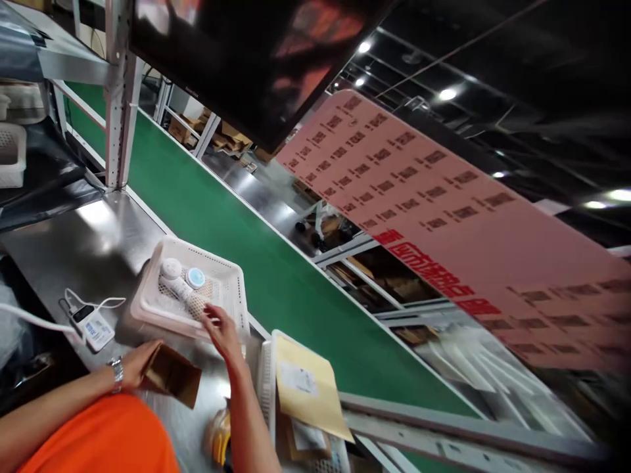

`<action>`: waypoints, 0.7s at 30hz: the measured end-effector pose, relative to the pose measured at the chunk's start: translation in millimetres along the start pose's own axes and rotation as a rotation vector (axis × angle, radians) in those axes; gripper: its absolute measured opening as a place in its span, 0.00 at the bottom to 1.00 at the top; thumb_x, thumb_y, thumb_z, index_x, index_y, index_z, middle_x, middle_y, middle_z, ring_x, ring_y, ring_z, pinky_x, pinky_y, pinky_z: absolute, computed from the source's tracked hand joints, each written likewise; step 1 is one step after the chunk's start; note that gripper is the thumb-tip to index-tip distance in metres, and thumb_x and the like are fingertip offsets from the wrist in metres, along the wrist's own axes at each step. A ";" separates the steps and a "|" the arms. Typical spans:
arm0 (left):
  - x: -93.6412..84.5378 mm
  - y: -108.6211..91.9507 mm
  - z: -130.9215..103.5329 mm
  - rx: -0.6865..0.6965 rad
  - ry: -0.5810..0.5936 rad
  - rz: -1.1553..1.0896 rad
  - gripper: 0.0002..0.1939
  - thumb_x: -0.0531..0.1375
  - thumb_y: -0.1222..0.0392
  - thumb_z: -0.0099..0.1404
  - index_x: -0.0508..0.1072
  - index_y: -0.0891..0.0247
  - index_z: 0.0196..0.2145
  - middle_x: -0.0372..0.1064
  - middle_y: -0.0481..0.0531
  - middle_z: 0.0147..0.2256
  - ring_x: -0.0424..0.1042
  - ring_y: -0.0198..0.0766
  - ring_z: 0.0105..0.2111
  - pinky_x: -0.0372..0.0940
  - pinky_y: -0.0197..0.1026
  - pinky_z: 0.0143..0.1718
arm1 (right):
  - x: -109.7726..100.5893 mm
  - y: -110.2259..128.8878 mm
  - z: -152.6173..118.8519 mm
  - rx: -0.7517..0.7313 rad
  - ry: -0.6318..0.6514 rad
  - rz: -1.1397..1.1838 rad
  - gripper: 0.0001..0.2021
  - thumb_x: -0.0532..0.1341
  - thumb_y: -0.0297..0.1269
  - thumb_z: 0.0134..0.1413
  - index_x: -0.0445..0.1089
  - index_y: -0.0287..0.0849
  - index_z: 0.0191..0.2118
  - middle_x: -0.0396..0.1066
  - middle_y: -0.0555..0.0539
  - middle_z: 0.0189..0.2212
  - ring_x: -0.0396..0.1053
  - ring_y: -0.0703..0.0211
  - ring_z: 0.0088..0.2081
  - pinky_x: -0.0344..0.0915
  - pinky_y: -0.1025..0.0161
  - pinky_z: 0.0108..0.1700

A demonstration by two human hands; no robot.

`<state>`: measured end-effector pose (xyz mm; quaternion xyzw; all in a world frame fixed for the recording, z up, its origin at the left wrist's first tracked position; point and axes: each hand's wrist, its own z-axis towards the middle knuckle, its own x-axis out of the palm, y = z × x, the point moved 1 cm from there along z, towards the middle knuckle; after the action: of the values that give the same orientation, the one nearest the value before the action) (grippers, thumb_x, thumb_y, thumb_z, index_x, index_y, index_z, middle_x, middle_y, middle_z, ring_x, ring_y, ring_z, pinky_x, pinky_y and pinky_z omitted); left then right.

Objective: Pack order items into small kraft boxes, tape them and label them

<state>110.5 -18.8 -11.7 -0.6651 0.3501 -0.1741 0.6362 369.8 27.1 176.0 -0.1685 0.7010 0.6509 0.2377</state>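
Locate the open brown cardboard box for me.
The open brown cardboard box is in the lower left of the head view, held in the left hand, just below the white plastic basket in the picture.

the metal bench (66, 246) supports a white basket (231, 289), a cabled white device (97, 330) to its left, a partly hidden yellow item (221, 443) and a second basket (267, 378)

- Bright orange garment (101, 437), plain and smooth where it shows, its edge rounded
- Silvery metal band (117, 374), shiny and linked, around the left wrist; watch or bracelet, hard to tell
- Left forearm (54, 408) and right forearm (249, 410) uncovered
- Left hand (134, 365) and right hand (221, 330) ungloved
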 end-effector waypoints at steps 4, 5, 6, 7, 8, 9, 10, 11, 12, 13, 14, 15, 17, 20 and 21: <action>2.1 -1.4 -0.7 -0.048 -0.054 0.027 0.52 0.76 0.45 0.53 0.70 0.47 0.75 0.69 0.64 0.74 0.65 0.71 0.75 0.56 0.66 0.80 | 32.6 23.9 41.7 -0.146 0.457 -0.163 0.21 0.68 0.54 0.67 0.87 0.39 0.46 0.88 0.41 0.42 0.83 0.48 0.44 0.78 0.54 0.52; 1.2 -2.0 -1.3 -0.065 -0.071 0.028 0.52 0.76 0.44 0.53 0.71 0.48 0.74 0.69 0.65 0.74 0.64 0.73 0.75 0.56 0.67 0.80 | 38.8 25.0 44.5 -0.164 0.514 -0.167 0.20 0.67 0.52 0.68 0.88 0.39 0.44 0.87 0.42 0.39 0.83 0.49 0.42 0.78 0.55 0.51; -0.1 -2.5 -1.9 -0.085 -0.078 0.026 0.51 0.75 0.43 0.54 0.71 0.50 0.74 0.69 0.66 0.74 0.65 0.74 0.75 0.57 0.67 0.80 | 42.9 24.7 45.4 -0.172 0.542 -0.164 0.19 0.67 0.51 0.69 0.88 0.39 0.42 0.87 0.43 0.38 0.83 0.49 0.41 0.77 0.55 0.50; -1.6 -3.2 -2.5 -0.107 -0.075 0.022 0.50 0.74 0.43 0.55 0.72 0.50 0.74 0.70 0.66 0.73 0.66 0.73 0.74 0.58 0.67 0.79 | 44.9 23.4 45.2 -0.176 0.548 -0.160 0.19 0.66 0.50 0.70 0.88 0.39 0.44 0.87 0.43 0.39 0.83 0.48 0.42 0.77 0.54 0.50; -3.2 -3.9 -3.2 -0.128 -0.066 0.016 0.49 0.74 0.43 0.55 0.73 0.49 0.73 0.71 0.64 0.73 0.67 0.72 0.74 0.59 0.66 0.79 | 44.9 21.5 44.5 -0.177 0.537 -0.157 0.18 0.66 0.48 0.70 0.88 0.40 0.47 0.88 0.42 0.43 0.83 0.47 0.44 0.76 0.53 0.52; -5.1 -5.1 -4.3 -0.141 -0.051 0.012 0.48 0.74 0.43 0.55 0.73 0.47 0.73 0.72 0.63 0.72 0.68 0.71 0.73 0.60 0.66 0.78 | 43.0 19.2 43.5 -0.176 0.520 -0.158 0.17 0.66 0.47 0.68 0.88 0.40 0.49 0.88 0.42 0.45 0.83 0.46 0.46 0.76 0.52 0.54; -7.3 -7.0 -5.8 -0.143 -0.041 0.014 0.48 0.74 0.44 0.55 0.73 0.46 0.73 0.73 0.61 0.72 0.69 0.70 0.73 0.61 0.65 0.78 | 39.8 16.7 42.6 -0.167 0.500 -0.155 0.17 0.67 0.47 0.67 0.88 0.42 0.51 0.87 0.42 0.45 0.82 0.45 0.47 0.75 0.51 0.54; -9.9 -10.0 -8.0 -0.136 -0.035 0.028 0.50 0.75 0.45 0.54 0.72 0.46 0.74 0.72 0.61 0.72 0.69 0.70 0.73 0.62 0.66 0.77 | 35.4 14.3 41.8 -0.152 0.478 -0.141 0.17 0.68 0.47 0.66 0.88 0.44 0.50 0.87 0.42 0.44 0.81 0.46 0.45 0.75 0.51 0.53; -13.2 -14.4 -10.8 -0.124 -0.038 0.054 0.52 0.76 0.46 0.52 0.71 0.49 0.74 0.72 0.62 0.72 0.70 0.70 0.72 0.62 0.66 0.77 | 30.4 12.2 41.2 -0.130 0.442 -0.114 0.16 0.68 0.48 0.64 0.88 0.46 0.48 0.86 0.43 0.41 0.80 0.47 0.43 0.74 0.52 0.51; -17.1 -20.6 -14.1 -0.108 -0.045 0.088 0.52 0.76 0.49 0.52 0.71 0.52 0.74 0.72 0.63 0.72 0.71 0.70 0.71 0.64 0.66 0.76 | 25.2 10.6 40.6 -0.099 0.392 -0.069 0.15 0.70 0.50 0.63 0.89 0.47 0.46 0.85 0.44 0.38 0.79 0.48 0.40 0.73 0.53 0.48; -21.6 -28.8 -17.6 -0.087 -0.054 0.120 0.50 0.76 0.51 0.53 0.72 0.55 0.73 0.75 0.64 0.70 0.74 0.68 0.69 0.67 0.65 0.74 | 20.3 9.7 40.1 -0.058 0.328 -0.006 0.14 0.71 0.51 0.61 0.88 0.48 0.43 0.83 0.46 0.35 0.77 0.50 0.38 0.72 0.54 0.46; -26.8 -39.2 -20.9 -0.061 -0.069 0.147 0.45 0.75 0.54 0.56 0.74 0.56 0.71 0.78 0.63 0.66 0.78 0.65 0.65 0.71 0.63 0.71 | 16.1 9.5 39.5 -0.009 0.255 0.076 0.15 0.73 0.53 0.59 0.88 0.48 0.40 0.82 0.47 0.33 0.75 0.52 0.36 0.71 0.56 0.45; -37.6 -65.5 -24.5 0.025 -0.120 0.166 0.29 0.70 0.55 0.66 0.81 0.54 0.64 0.85 0.58 0.55 0.84 0.55 0.55 0.78 0.53 0.62 | 11.4 11.7 38.1 0.101 0.108 0.273 0.17 0.75 0.56 0.55 0.85 0.47 0.35 0.77 0.50 0.29 0.70 0.57 0.32 0.67 0.59 0.40; -50.9 -110.3 -16.9 0.224 -0.327 0.196 0.18 0.65 0.55 0.75 0.83 0.52 0.60 0.86 0.55 0.54 0.85 0.49 0.53 0.80 0.47 0.60 | 15.4 21.8 36.0 0.251 -0.070 0.589 0.20 0.80 0.57 0.47 0.80 0.46 0.31 0.70 0.55 0.23 0.60 0.63 0.26 0.60 0.64 0.32; -53.8 -123.3 -10.2 0.273 -0.423 0.225 0.19 0.65 0.55 0.75 0.82 0.53 0.61 0.84 0.55 0.58 0.84 0.50 0.57 0.79 0.48 0.62 | 19.1 26.5 35.4 0.292 -0.096 0.678 0.21 0.81 0.56 0.44 0.79 0.46 0.31 0.67 0.57 0.22 0.58 0.64 0.25 0.58 0.65 0.30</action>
<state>96.4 4.0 120.5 -0.5519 0.2544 -0.0053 0.7941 343.5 66.2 186.0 0.1399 0.7906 0.5928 0.0629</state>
